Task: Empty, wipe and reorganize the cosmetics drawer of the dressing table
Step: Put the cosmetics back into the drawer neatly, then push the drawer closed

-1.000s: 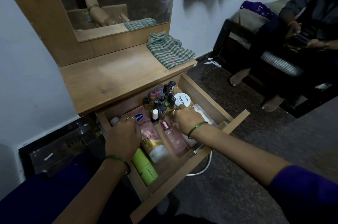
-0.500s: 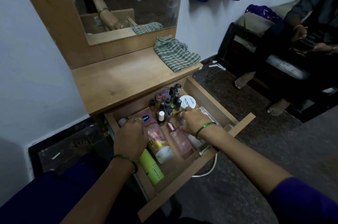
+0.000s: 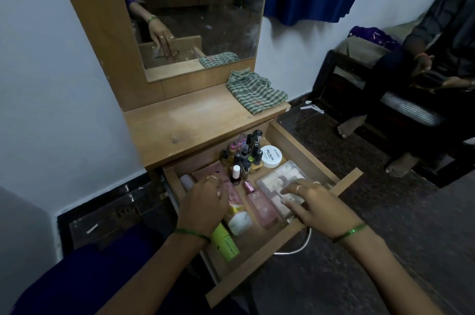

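Drawer [image 3: 290, 245], still full: my left hand [image 3: 203, 205] loosely over tube [image 3: 232, 199], right hand [image 3: 317, 205] flat on tray [image 3: 279, 181], fingers grasping nothing; lift tray level.

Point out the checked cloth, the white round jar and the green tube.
checked cloth [image 3: 255, 93], head view, middle of its folds
white round jar [image 3: 271, 156], head view, lid top
green tube [image 3: 225, 241], head view, mid-body

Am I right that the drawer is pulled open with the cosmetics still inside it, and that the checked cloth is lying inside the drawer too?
Not quite. The drawer is open with the cosmetics still inside, but the checked cloth lies on the dressing table top by the mirror, not in the drawer, as the head view shows.
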